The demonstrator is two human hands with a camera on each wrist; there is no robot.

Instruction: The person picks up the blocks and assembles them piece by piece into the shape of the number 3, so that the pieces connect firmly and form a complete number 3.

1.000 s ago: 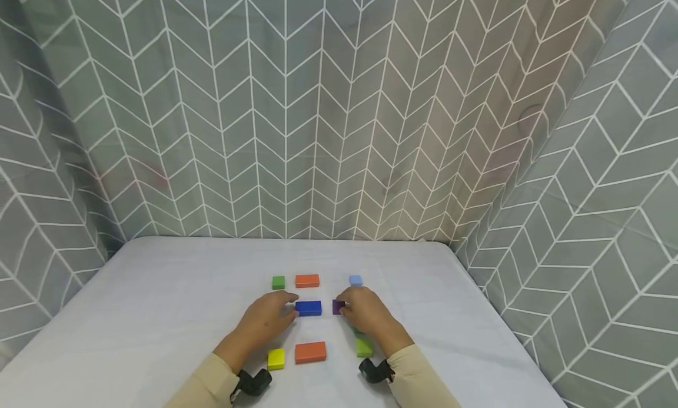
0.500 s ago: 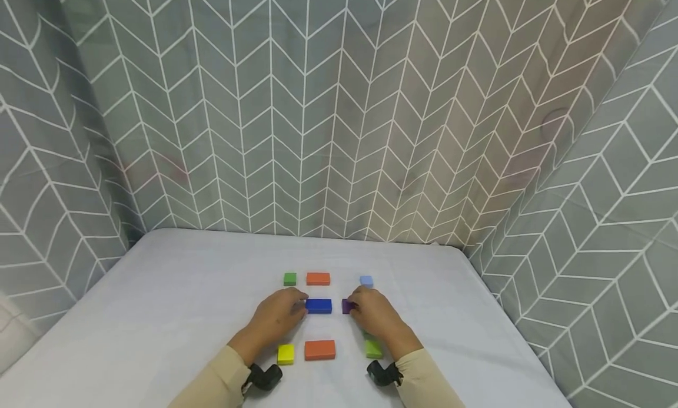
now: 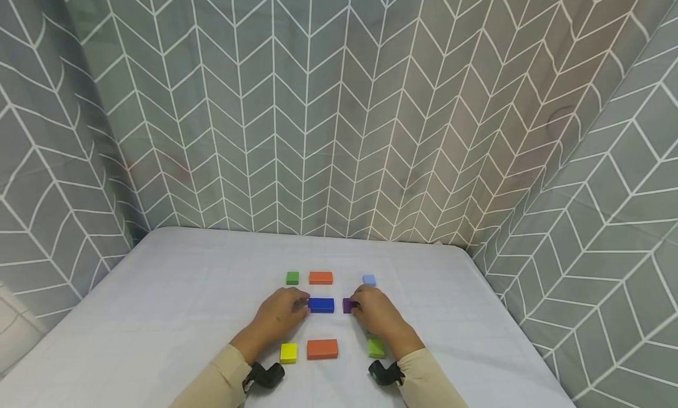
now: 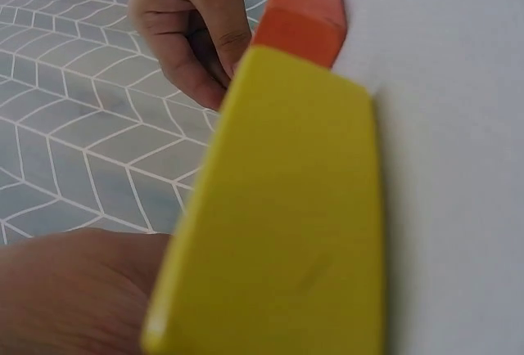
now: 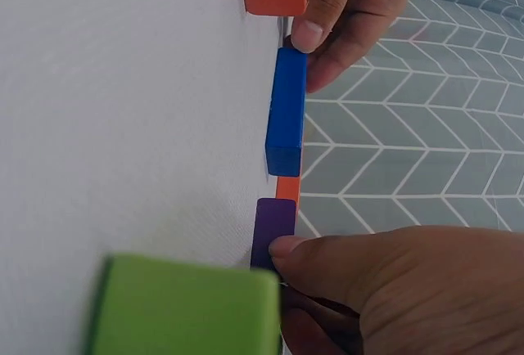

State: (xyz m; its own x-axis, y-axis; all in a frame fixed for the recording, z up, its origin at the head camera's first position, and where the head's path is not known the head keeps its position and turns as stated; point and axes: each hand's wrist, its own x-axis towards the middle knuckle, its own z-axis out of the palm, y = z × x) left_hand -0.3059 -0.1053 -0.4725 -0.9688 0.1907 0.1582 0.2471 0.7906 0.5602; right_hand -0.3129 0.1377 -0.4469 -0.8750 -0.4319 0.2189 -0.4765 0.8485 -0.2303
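At the left end of a blue block (image 3: 321, 305), my left hand (image 3: 275, 318) pinches with bent fingers. Its thumb meets that end in the right wrist view, though the fingertips are partly hidden. Thumb and fingers of my right hand (image 3: 378, 315) grip a small purple block (image 3: 346, 305), whose right part they cover. The purple block (image 5: 271, 228) lies in line with the blue block (image 5: 286, 118), a narrow gap between them. In the left wrist view, the yellow block (image 4: 286, 208) hides most of my left hand (image 4: 82, 289).
Behind the hands sit a green block (image 3: 292, 278), an orange block (image 3: 321, 278) and a light blue block (image 3: 369, 280). Nearer are the yellow block (image 3: 288, 353), another orange block (image 3: 322, 349) and a partly covered lime-green block (image 3: 376, 348). A patterned curtain (image 3: 296, 113) surrounds the white table (image 3: 212, 266).
The head view has shifted, so everything appears farther right. The purple block has slid slightly left with my right hand, narrowing its gap to the blue block. My left hand stays at the blue block.
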